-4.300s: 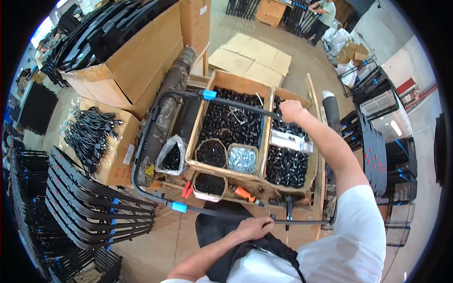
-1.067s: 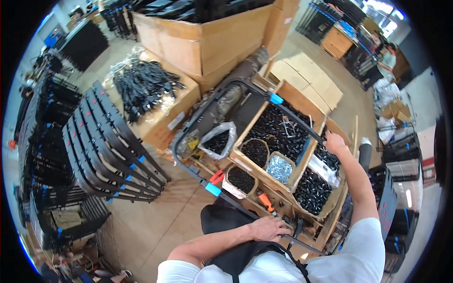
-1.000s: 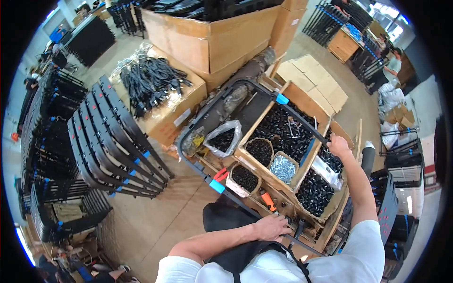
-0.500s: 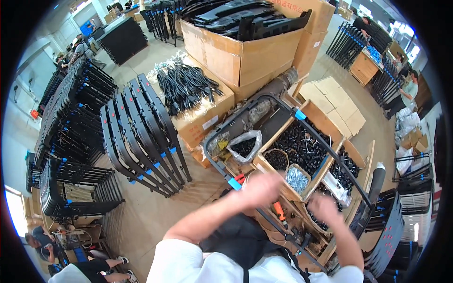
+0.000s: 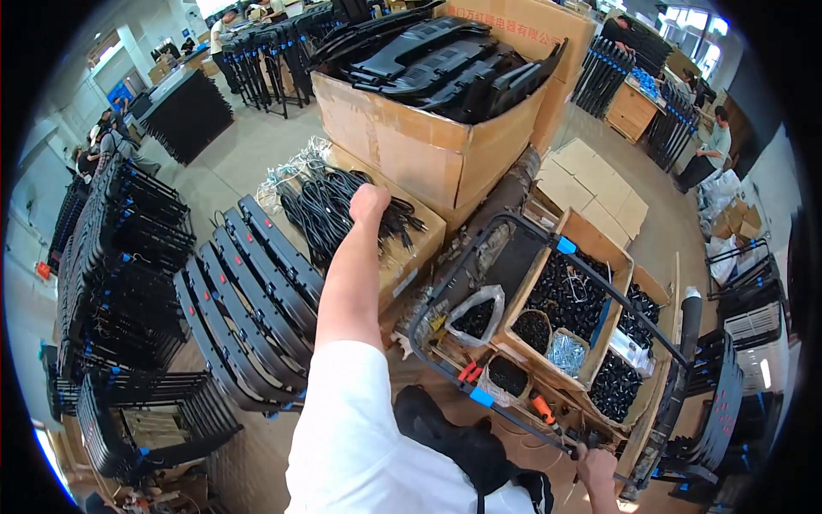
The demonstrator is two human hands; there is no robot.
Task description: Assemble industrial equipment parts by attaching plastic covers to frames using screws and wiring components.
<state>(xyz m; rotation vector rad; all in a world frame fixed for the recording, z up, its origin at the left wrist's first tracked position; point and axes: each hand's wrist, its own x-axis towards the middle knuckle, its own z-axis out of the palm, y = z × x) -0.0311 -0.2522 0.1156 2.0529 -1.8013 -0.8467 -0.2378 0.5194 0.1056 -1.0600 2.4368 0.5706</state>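
left hand (image 5: 370, 202): arm stretched well forward, fingers curled into a loose fist on the heap of thin black coiled cables (image 5: 321, 214), which lies on top of a tan cardboard carton (image 5: 419, 267). back of the hand faces the camera — cannot tell whether any strand is caught in it.

right hand (image 5: 595, 467): low, close to the body, fingers bent at the lower rail of a black, round-cornered tubular frame (image 5: 414, 332). grip partly hidden; cannot tell if it closes round the rail or on something dark beside it. the frame passes over a divided wooden bin (image 5: 597, 235) of small black parts; a bright blue wrap (image 5: 481, 397) sits on its lower rail.

risks, as judged: the cables cross and overlap, so a quick pull on one could drag its neighbours along or tip some over the carton's edge; a plug hooking another strand would be the likely cause. a trailing end might also snag on the stacked black curved frames (image 5: 257, 308) standing just beside the carton.

second weak point: the tubular frame. only the right hand is near it, so a turn of the body toward the cables could swing or slide it — knocking the orange-handled tool (image 5: 542, 408) or spilling the loose silver screws (image 5: 566, 352).
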